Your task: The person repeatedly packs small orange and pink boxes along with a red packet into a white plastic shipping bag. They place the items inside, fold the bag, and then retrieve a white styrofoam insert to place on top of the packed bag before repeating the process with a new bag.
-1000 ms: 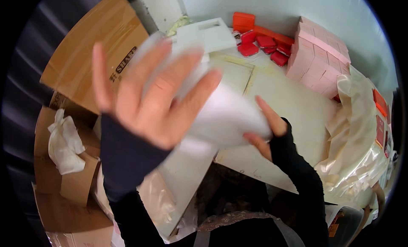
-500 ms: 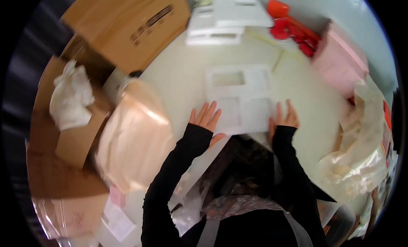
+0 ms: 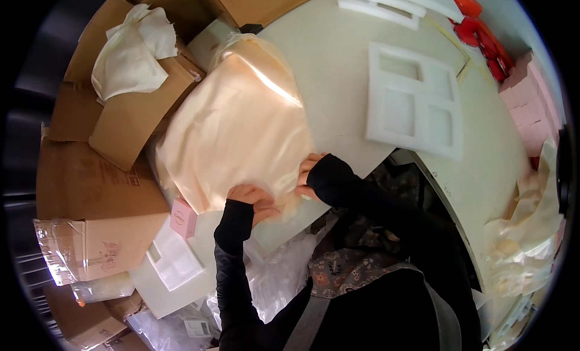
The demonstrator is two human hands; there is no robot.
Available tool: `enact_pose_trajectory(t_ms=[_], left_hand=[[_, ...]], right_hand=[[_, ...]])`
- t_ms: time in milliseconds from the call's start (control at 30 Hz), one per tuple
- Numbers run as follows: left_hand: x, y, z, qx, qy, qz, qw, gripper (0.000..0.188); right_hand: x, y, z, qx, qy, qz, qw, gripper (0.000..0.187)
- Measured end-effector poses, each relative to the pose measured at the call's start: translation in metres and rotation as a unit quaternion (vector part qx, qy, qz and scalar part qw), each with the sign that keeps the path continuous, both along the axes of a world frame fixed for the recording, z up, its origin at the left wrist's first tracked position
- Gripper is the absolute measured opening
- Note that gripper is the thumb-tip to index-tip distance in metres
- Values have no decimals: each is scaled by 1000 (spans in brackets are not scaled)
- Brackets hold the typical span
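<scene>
A heap of shiny peach satin cloth (image 3: 235, 121) lies on the left part of the white table, its near edge close to the table's rim. My left hand (image 3: 252, 200) is at this near edge, fingers bent and gathered on the fabric. To its right, my right hand (image 3: 307, 177) curls its fingers at the cloth's near right corner. Both hands look closed on the satin, though their fingertips are partly hidden. A white foam tray (image 3: 415, 135) with rectangular recesses lies flat on the table, right of the cloth and away from both hands.
Cardboard boxes (image 3: 103, 200) stand along the left, one with white cloth (image 3: 136, 55) on it. A small pink box (image 3: 183, 218) sits beside a white foam piece (image 3: 174, 254). More foam trays (image 3: 383, 6), red items (image 3: 483, 42) and stacked pink boxes (image 3: 531, 103) lie farther right.
Both hands have left the foam tray, where they were spread open, and moved left to the near edge of the satin cloth. The view has swung left.
</scene>
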State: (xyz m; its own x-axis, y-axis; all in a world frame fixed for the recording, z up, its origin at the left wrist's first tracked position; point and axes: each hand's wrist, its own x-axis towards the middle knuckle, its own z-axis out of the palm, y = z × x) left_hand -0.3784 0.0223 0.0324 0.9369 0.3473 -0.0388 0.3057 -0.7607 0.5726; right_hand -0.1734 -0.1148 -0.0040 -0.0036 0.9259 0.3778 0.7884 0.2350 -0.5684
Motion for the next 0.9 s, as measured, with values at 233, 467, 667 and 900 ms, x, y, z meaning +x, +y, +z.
enact_pose_trajectory(t_ms=[233, 467, 667, 900], left_hand=[[5, 3, -12, 69, -35, -24, 997, 13], [1, 1, -11, 50, -53, -37, 997, 12], [1, 1, -11, 49, -66, -26, 996, 14], [13, -6, 18, 8, -151, 87, 985, 8]], right_hand=[[4, -6, 12, 6, 50, -6, 999, 16], [3, -8, 4, -31, 115, 48, 992, 14], [16, 3, 2, -138, 191, 107, 966, 12], [5, 5, 42, -58, 183, -5, 981, 23]])
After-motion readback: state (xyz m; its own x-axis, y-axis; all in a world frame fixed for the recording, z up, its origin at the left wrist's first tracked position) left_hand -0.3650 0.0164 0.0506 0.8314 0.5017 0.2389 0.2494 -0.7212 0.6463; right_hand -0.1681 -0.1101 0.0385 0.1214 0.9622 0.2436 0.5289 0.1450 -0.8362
